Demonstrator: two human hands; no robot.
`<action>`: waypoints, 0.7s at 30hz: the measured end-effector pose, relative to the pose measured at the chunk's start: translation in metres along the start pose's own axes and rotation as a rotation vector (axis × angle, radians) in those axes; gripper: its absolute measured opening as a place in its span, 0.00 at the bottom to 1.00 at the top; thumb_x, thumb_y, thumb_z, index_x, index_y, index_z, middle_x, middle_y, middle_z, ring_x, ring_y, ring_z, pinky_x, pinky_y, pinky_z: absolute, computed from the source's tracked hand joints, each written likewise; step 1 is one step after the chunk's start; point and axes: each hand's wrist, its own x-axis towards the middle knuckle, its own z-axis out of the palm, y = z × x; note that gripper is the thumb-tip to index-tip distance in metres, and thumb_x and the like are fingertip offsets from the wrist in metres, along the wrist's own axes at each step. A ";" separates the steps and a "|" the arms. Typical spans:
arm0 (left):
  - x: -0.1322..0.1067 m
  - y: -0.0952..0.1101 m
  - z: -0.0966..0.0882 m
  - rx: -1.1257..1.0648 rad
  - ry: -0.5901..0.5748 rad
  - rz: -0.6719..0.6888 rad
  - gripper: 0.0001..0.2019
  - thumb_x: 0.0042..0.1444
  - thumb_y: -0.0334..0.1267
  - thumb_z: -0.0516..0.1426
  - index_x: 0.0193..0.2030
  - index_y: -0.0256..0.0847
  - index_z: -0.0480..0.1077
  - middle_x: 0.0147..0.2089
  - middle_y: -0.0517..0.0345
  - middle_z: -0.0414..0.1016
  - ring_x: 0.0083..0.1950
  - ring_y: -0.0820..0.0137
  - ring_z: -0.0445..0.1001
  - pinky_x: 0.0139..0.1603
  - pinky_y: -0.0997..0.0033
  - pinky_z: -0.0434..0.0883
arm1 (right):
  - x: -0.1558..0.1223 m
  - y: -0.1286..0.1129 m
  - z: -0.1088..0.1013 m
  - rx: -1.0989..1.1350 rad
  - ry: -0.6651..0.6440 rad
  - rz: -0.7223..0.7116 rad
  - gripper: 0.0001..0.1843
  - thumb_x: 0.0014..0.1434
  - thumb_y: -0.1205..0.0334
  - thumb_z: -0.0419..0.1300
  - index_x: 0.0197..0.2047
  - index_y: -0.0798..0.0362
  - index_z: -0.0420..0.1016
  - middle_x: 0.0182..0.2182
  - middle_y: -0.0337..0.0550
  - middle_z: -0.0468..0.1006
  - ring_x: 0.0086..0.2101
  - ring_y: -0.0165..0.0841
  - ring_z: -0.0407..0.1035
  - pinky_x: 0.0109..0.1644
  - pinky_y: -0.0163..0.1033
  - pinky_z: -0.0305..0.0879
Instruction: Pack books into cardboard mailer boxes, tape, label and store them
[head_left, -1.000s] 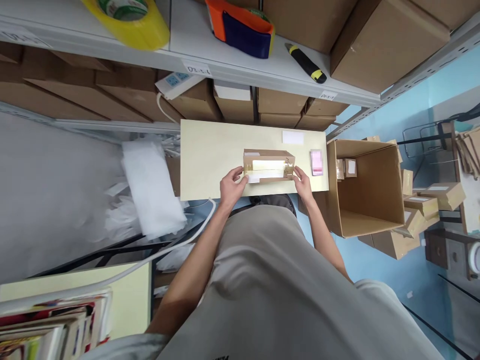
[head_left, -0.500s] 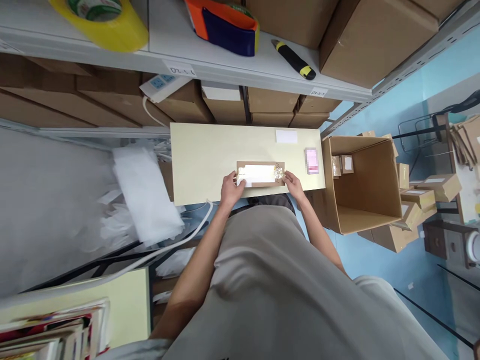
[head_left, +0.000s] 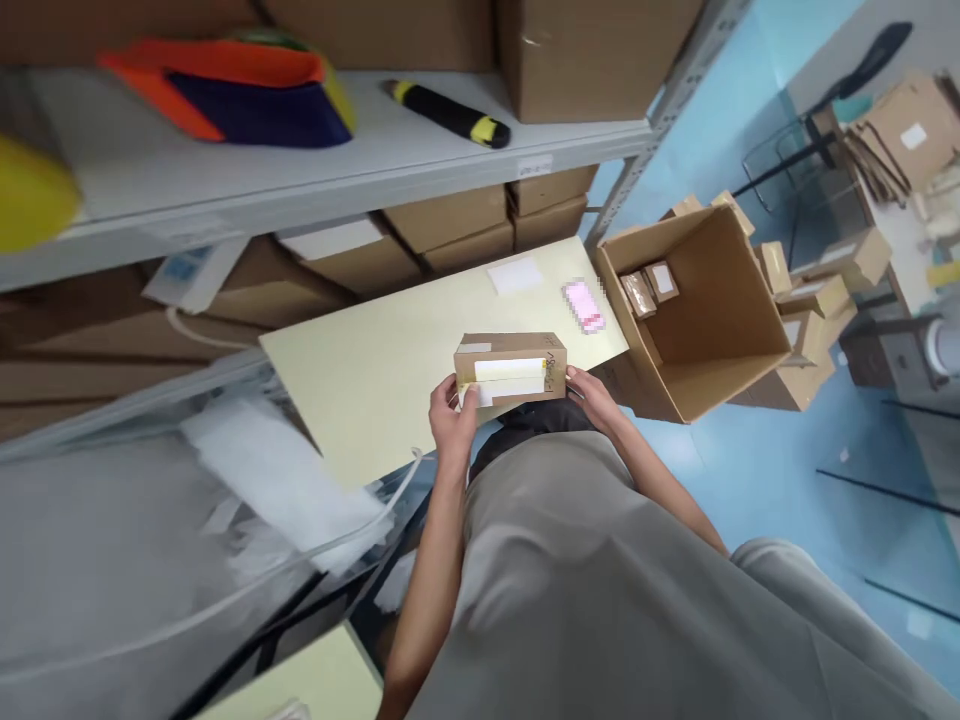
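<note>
Between my two hands is a small brown cardboard box [head_left: 511, 346], tilted so that its top and a long side show. White labels cover part of the side, and handwriting marks its right end. My left hand [head_left: 454, 418] grips the left end, thumb on the labelled side. At the right end, the fingers of my right hand [head_left: 592, 395] press against the box. Beneath and behind it lies the pale yellow tabletop [head_left: 360, 385]. A white paper slip [head_left: 515, 275] and a blurred-out pink item [head_left: 583, 306] rest near the table's right end.
A large open carton [head_left: 739, 290] with small boxes inside stands right of the table. Above, a grey metal shelf [head_left: 247, 190] holds a black and yellow utility knife [head_left: 450, 113], an orange and blue tape dispenser [head_left: 255, 95] and yellow tape [head_left: 34, 195]. White packing sheets [head_left: 281, 470] lie left.
The box has been lifted and tipped, showing more of its sides, with both hands still on it. My view has turned toward the right, bringing the open carton closer to the middle.
</note>
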 end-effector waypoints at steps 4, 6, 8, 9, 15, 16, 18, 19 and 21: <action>-0.018 0.028 0.030 0.027 -0.171 0.173 0.28 0.63 0.48 0.68 0.68 0.41 0.76 0.70 0.42 0.79 0.69 0.55 0.81 0.76 0.53 0.77 | -0.035 -0.011 -0.027 0.202 0.106 0.075 0.29 0.63 0.25 0.71 0.51 0.40 0.88 0.62 0.42 0.87 0.72 0.52 0.70 0.77 0.65 0.64; -0.028 0.044 0.045 0.049 -0.261 0.264 0.29 0.65 0.49 0.68 0.69 0.41 0.76 0.70 0.42 0.78 0.69 0.55 0.81 0.75 0.53 0.77 | -0.046 -0.015 -0.043 0.319 0.182 0.074 0.31 0.64 0.22 0.68 0.47 0.41 0.87 0.58 0.42 0.88 0.67 0.51 0.74 0.72 0.61 0.71; -0.040 0.062 0.060 0.085 -0.346 0.348 0.28 0.67 0.49 0.67 0.71 0.42 0.75 0.69 0.43 0.77 0.68 0.56 0.81 0.76 0.52 0.77 | -0.053 -0.019 -0.061 0.420 0.245 0.049 0.32 0.64 0.22 0.67 0.45 0.43 0.86 0.53 0.42 0.88 0.62 0.49 0.78 0.66 0.57 0.77; -0.045 0.072 0.068 0.109 -0.384 0.391 0.28 0.68 0.49 0.67 0.71 0.42 0.75 0.69 0.43 0.77 0.68 0.56 0.80 0.75 0.52 0.77 | -0.055 -0.021 -0.070 0.463 0.274 0.034 0.32 0.65 0.22 0.68 0.44 0.44 0.86 0.51 0.43 0.88 0.59 0.48 0.79 0.63 0.55 0.79; -0.086 0.133 0.133 0.239 -0.613 0.663 0.27 0.74 0.45 0.65 0.76 0.46 0.72 0.69 0.42 0.76 0.70 0.54 0.79 0.73 0.51 0.79 | -0.047 -0.035 -0.142 0.696 0.499 -0.004 0.26 0.71 0.29 0.67 0.43 0.46 0.84 0.46 0.44 0.88 0.49 0.42 0.81 0.49 0.47 0.84; -0.093 0.141 0.148 0.256 -0.659 0.699 0.27 0.74 0.44 0.64 0.77 0.47 0.71 0.70 0.42 0.76 0.72 0.54 0.78 0.74 0.50 0.78 | -0.044 -0.038 -0.158 0.726 0.531 0.003 0.26 0.72 0.30 0.65 0.45 0.46 0.83 0.45 0.44 0.88 0.48 0.41 0.82 0.48 0.47 0.85; -0.108 0.156 0.181 0.295 -0.754 0.752 0.28 0.75 0.42 0.63 0.79 0.49 0.69 0.72 0.42 0.75 0.75 0.53 0.76 0.76 0.48 0.76 | -0.040 -0.042 -0.194 0.781 0.581 0.025 0.25 0.74 0.32 0.64 0.47 0.46 0.82 0.44 0.45 0.88 0.47 0.41 0.83 0.47 0.47 0.85; -0.116 0.161 0.200 0.317 -0.804 0.770 0.28 0.75 0.41 0.62 0.80 0.49 0.68 0.73 0.42 0.75 0.76 0.53 0.75 0.77 0.48 0.76 | -0.039 -0.043 -0.212 0.806 0.604 0.041 0.25 0.74 0.32 0.63 0.48 0.47 0.82 0.43 0.45 0.88 0.45 0.41 0.83 0.46 0.48 0.86; -0.128 0.167 0.238 0.361 -0.911 0.785 0.29 0.76 0.40 0.61 0.81 0.50 0.67 0.74 0.43 0.74 0.77 0.52 0.75 0.78 0.47 0.75 | -0.037 -0.044 -0.250 0.851 0.654 0.083 0.25 0.74 0.33 0.61 0.50 0.47 0.80 0.42 0.45 0.86 0.44 0.42 0.82 0.46 0.52 0.87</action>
